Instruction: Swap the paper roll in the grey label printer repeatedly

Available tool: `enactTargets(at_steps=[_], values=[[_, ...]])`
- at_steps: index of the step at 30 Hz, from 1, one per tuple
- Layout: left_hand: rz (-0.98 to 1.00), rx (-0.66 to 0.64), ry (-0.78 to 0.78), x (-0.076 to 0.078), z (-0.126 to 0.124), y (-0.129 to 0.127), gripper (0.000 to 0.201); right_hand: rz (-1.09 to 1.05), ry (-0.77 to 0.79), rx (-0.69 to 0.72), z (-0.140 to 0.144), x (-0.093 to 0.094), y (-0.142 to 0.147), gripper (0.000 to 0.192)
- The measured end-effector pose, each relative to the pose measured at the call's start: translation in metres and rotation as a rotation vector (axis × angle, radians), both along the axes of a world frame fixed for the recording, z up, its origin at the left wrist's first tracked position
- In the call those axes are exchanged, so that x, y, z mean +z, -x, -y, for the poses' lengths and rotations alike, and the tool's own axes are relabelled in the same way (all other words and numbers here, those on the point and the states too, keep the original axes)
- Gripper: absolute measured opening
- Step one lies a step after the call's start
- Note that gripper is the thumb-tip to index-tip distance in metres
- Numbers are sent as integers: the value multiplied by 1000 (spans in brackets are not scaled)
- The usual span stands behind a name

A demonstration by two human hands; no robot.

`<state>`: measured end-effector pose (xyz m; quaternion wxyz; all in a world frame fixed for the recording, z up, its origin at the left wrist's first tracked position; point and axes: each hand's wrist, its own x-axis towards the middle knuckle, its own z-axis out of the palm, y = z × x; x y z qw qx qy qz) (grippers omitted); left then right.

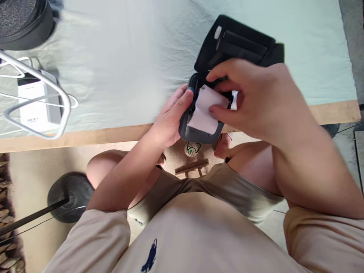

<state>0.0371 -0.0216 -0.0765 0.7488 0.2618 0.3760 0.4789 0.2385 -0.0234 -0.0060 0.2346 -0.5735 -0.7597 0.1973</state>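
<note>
Two hands are on the small printer (199, 131) at the near edge of the surface (113, 134), its lid (236, 45) swung open away from me. My left hand (170, 117) is wrapped around the printer's left side to brace it, while my right hand (256, 98) pinches the white paper (206, 110) coming out of the open bay, thumb below and fingers above. A pale green cloth (127, 57) covers the surface; a white hanger (36, 98) and a white box (34, 102) lie to the left. Below, bare floor and a round black stand base (71, 193).
</note>
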Motion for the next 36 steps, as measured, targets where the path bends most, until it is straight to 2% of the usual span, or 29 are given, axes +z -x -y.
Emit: enactTargets(at_steps=[2,5,6,8,10,11,12,14,16,19,22,26,29,32,36], values=[[11,-1,13,1,-2,0,21,-190,73,-32,1,11,-7,58],[28,-15,42,2,-5,1,36,-674,99,-169,-8,17,-19,38],[35,-19,59,2,-6,1,40,-815,137,-192,-14,14,-23,35],[49,-14,98,3,-7,2,45,-986,283,-217,-29,2,-34,46],[51,-10,140,4,-8,2,47,-1014,402,-289,-41,-17,-45,58],[45,-8,153,4,-8,2,47,-1019,404,-342,-45,-26,-51,60],[36,-8,154,5,-8,2,46,-1008,393,-379,-47,-36,-56,61],[21,-15,138,5,-9,1,47,-938,333,-356,-49,-51,-66,65],[10,-24,120,5,-9,1,47,-821,241,-227,-48,-60,-74,70],[3,-41,103,4,-9,1,46,-672,-7,-30,-50,-68,-83,69],[2,-33,45,4,-9,2,36,-567,-173,27,-55,-72,-87,67],[-41,-18,48,3,-9,2,24,-447,-132,-14,-56,-75,-90,60],[-67,-21,72,3,-9,2,24,-243,-77,-113,-53,-74,-90,52],[-58,-12,75,3,-8,1,26,-32,-74,-211,-53,-71,-88,61],[-46,11,48,7,-6,-1,25,65,-26,-188,-53,-66,-85,62]])
